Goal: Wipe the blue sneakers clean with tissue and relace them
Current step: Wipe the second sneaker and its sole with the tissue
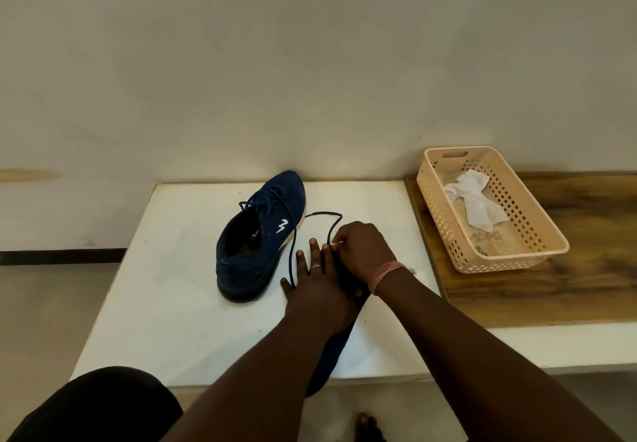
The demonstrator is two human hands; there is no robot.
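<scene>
The laced sneaker (262,235) stood on the white table (179,303). Just right of it, the second sneaker (331,355) lay mostly hidden under both arms. The left hand (313,279) pressed flat on that sneaker, fingers straight and spread. The right hand (362,252) pinched the lace (324,215) near its tip, which looped toward the laced sneaker. Used tissue (472,200) sat in the basket (537,262), well right. Threading would probably go best holding the sneaker steady and feeding the tip squarely through each eyelet.

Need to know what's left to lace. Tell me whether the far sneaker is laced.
Laced: the far sneaker has laces crossing its eyelets, ends hanging loose at the tongue.
</scene>
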